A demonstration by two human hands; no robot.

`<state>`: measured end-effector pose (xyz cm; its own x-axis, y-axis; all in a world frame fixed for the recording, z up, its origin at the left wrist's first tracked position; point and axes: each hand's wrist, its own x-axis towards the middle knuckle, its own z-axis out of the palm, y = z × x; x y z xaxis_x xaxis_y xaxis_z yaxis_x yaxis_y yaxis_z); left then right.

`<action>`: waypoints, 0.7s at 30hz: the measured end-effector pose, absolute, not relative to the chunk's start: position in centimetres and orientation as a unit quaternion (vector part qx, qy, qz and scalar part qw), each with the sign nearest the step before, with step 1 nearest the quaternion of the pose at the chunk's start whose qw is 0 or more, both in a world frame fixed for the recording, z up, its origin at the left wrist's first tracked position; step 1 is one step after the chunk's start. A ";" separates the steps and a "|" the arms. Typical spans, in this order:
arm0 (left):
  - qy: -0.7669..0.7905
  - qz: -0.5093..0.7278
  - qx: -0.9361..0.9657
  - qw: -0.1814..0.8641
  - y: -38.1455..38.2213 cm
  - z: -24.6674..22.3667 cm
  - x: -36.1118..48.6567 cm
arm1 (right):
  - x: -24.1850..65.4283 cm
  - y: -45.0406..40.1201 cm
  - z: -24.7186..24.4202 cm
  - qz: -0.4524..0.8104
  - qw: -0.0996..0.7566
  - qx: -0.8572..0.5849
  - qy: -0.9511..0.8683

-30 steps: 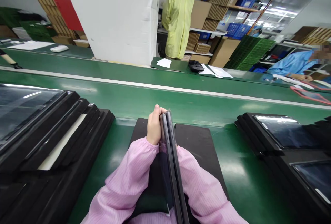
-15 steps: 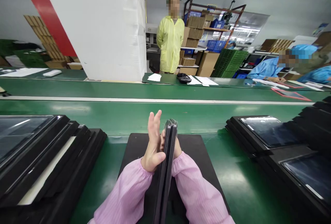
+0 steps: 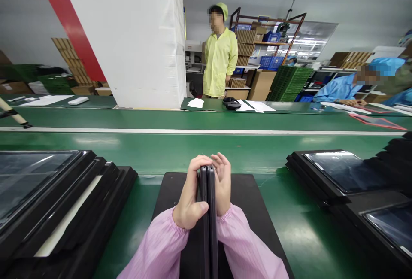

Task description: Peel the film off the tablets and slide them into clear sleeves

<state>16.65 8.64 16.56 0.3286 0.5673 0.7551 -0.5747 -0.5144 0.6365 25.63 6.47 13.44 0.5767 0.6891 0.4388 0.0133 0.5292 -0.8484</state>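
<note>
I hold two slim dark devices [image 3: 208, 223] on edge above the black mat [image 3: 240, 189], my left hand [image 3: 190, 197] clasping one side with thumb and fingers; my right hand [image 3: 222, 184] is against the other, though its grip is partly hidden behind them. Their lower ends run out of view, and their faces are hidden. Half a second ago my left fingers stood clear; now they curl over the top.
</note>
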 end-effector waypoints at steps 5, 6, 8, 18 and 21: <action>0.005 0.564 0.611 0.556 9.4 16.2 16.5 | 24.1 3.2 15.8 0.232 0.743 -0.359 -0.515; 0.003 0.560 0.611 0.560 9.4 16.3 16.5 | 24.1 2.8 16.1 0.241 0.729 -0.366 -0.525; -0.001 0.555 0.621 0.553 9.2 16.4 16.6 | 24.3 2.4 16.6 0.247 0.715 -0.381 -0.532; 0.000 0.557 0.677 0.482 7.7 17.0 16.7 | 26.3 1.1 18.3 0.249 0.694 -0.379 -0.559; -0.006 0.547 0.670 0.502 7.7 17.2 16.6 | 26.5 1.1 18.4 0.262 0.693 -0.366 -0.564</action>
<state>16.63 7.70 17.17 0.4019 0.5412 0.7386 -0.5567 -0.4961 0.6664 26.50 1.13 18.43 0.2278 0.7751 0.5893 0.0497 0.5952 -0.8020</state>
